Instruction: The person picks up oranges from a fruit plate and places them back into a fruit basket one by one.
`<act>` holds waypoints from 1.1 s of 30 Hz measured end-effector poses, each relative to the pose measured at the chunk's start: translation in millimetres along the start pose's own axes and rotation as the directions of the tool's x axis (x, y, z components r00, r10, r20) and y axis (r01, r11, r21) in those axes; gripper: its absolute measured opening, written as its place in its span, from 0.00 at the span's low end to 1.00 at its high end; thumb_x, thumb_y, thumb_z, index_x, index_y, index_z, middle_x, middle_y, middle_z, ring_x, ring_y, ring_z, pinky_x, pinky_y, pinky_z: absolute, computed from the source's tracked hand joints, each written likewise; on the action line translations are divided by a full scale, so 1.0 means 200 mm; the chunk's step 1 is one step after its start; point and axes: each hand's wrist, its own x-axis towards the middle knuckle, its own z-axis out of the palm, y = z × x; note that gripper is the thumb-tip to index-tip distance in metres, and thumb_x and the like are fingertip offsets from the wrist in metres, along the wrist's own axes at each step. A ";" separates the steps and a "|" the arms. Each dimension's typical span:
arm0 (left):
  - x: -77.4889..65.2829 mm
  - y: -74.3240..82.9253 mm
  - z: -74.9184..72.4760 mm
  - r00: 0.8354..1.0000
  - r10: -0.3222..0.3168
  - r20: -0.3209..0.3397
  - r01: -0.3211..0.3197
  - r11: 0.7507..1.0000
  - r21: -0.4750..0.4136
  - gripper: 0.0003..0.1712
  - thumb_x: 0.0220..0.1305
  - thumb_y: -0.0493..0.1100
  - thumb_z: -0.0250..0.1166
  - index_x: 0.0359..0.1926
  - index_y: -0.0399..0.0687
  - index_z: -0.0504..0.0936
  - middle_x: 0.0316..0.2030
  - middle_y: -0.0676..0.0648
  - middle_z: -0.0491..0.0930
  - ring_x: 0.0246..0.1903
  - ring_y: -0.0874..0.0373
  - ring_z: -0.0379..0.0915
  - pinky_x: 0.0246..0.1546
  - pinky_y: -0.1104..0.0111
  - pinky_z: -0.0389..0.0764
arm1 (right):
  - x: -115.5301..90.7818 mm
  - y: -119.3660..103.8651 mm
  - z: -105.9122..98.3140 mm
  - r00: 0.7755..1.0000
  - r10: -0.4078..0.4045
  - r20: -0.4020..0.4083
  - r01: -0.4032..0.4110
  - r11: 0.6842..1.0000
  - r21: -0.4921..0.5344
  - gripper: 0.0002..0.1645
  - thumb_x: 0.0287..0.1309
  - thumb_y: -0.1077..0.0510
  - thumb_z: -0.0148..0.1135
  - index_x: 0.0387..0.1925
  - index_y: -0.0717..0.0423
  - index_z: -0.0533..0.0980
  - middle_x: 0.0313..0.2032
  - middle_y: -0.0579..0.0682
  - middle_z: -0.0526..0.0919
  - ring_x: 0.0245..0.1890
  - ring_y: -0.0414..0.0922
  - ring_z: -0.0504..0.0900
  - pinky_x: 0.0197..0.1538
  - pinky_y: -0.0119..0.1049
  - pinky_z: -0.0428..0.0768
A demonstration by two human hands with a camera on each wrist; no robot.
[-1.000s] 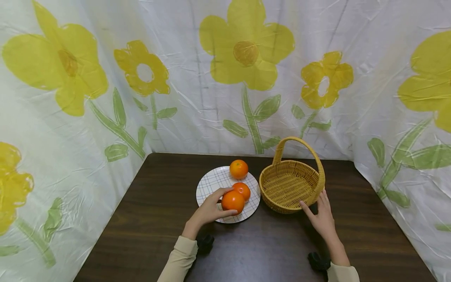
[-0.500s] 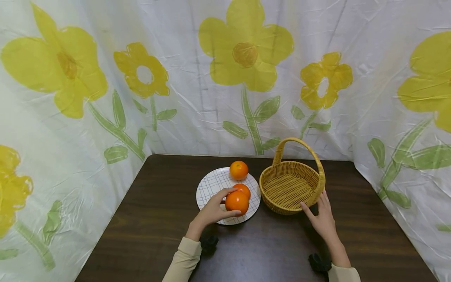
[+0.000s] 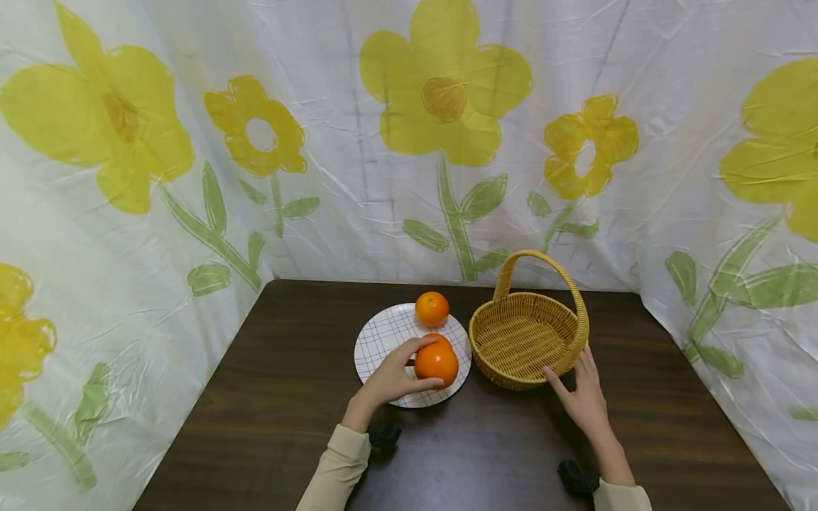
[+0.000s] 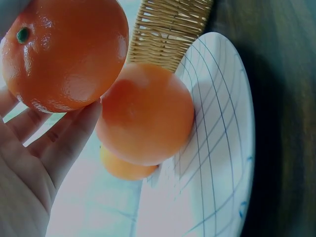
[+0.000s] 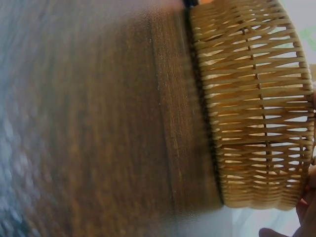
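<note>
Near orange is pinched in the left hand, above the plate; the basket stands to the right of this grip, the relaxed right hand touching its near right side.

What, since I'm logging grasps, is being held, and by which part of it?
The nearest orange fruit, by its opposite sides, in the left grip; the right grip touches the basket.

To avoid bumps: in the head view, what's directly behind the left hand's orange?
Another orange on the checked plate; only its top shows, the held orange and hand cover the rest.
</note>
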 end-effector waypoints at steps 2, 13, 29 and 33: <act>0.01 0.01 0.00 1.000 0.002 -0.001 -0.002 1.000 -0.004 0.41 0.48 0.57 0.71 0.64 0.59 0.66 0.60 0.54 0.68 0.53 0.58 0.70 0.48 0.67 0.76 | 0.00 0.00 0.00 1.000 -0.001 0.001 0.001 1.000 0.001 0.40 0.58 0.47 0.60 0.66 0.59 0.59 0.69 0.60 0.52 0.72 0.53 0.35 0.63 0.67 0.46; 0.03 0.05 0.00 1.000 -0.020 -0.015 0.019 0.999 -0.034 0.41 0.46 0.52 0.74 0.62 0.60 0.68 0.58 0.57 0.69 0.50 0.58 0.71 0.49 0.62 0.75 | 0.00 0.01 0.00 1.000 -0.005 -0.001 0.005 1.000 0.004 0.39 0.58 0.47 0.60 0.66 0.59 0.60 0.69 0.59 0.52 0.72 0.53 0.35 0.63 0.66 0.45; 0.09 0.08 0.00 1.000 0.009 -0.007 -0.009 1.000 -0.012 0.41 0.47 0.57 0.72 0.63 0.61 0.67 0.60 0.54 0.68 0.50 0.60 0.71 0.49 0.65 0.75 | 0.00 0.01 0.00 1.000 0.007 0.005 -0.007 1.000 0.009 0.40 0.58 0.46 0.60 0.66 0.58 0.59 0.70 0.58 0.50 0.72 0.52 0.35 0.63 0.67 0.46; 0.10 0.08 0.01 1.000 0.021 -0.008 -0.021 1.000 -0.006 0.41 0.47 0.57 0.71 0.63 0.61 0.66 0.59 0.54 0.69 0.50 0.60 0.71 0.49 0.64 0.75 | 0.00 0.01 0.00 1.000 0.005 0.005 -0.005 1.000 0.007 0.40 0.59 0.46 0.59 0.67 0.57 0.57 0.70 0.58 0.50 0.72 0.52 0.34 0.63 0.67 0.45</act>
